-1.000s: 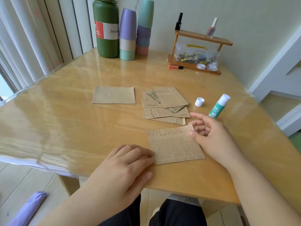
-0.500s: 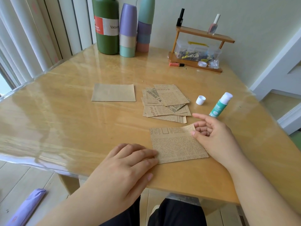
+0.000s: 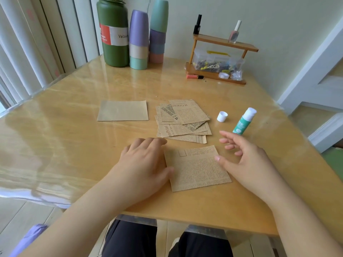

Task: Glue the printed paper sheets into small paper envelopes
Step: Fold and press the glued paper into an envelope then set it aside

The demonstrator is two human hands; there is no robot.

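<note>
We are viewing from single head-worn camera, looking forward and down over table (image 3: 74, 145). Wide lens is bending table edges and blinds (image 3: 27, 43) at left. Near edge of table is sitting close under us, knees showing below it. Left hand (image 3: 143, 164) and right hand (image 3: 246, 160) are entering from bottom, close to lens. Far wall and shelf (image 3: 222, 43) are closing top of frame. No second view sharing scene.

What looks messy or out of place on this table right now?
The glue stick lies on its side with its cap off beside it, so it may dry out. The paper pile is fanned askew. Nothing looks spilled or torn.
</note>
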